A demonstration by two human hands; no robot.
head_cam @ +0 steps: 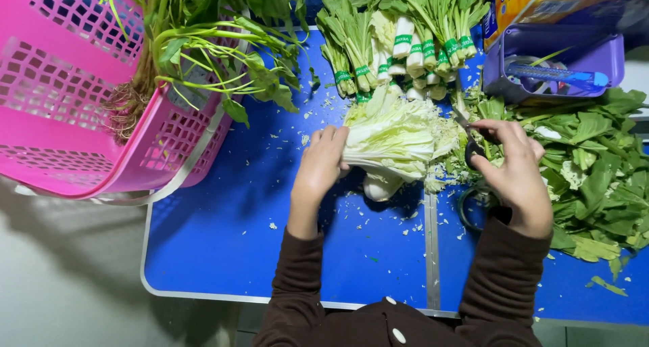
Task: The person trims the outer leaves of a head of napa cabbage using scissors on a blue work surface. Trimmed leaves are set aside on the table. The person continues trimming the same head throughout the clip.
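Head view: left hand (319,166) clamps the cabbage (391,139) steady on the blue bench (257,212), right hand's (514,168) grip pinching scissors (473,144) at three o'clock for trimming.

Both arms reach forward in dark brown sleeves. The left hand (320,166) is curled, its fingers bent in a grasp. The right hand (515,168) is closed, knuckles up, the wrist slightly bent inward.

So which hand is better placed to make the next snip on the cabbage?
Probably the right hand: it already grips the scissors at the napa cabbage edge. The left hand is busy steadying the cabbage.
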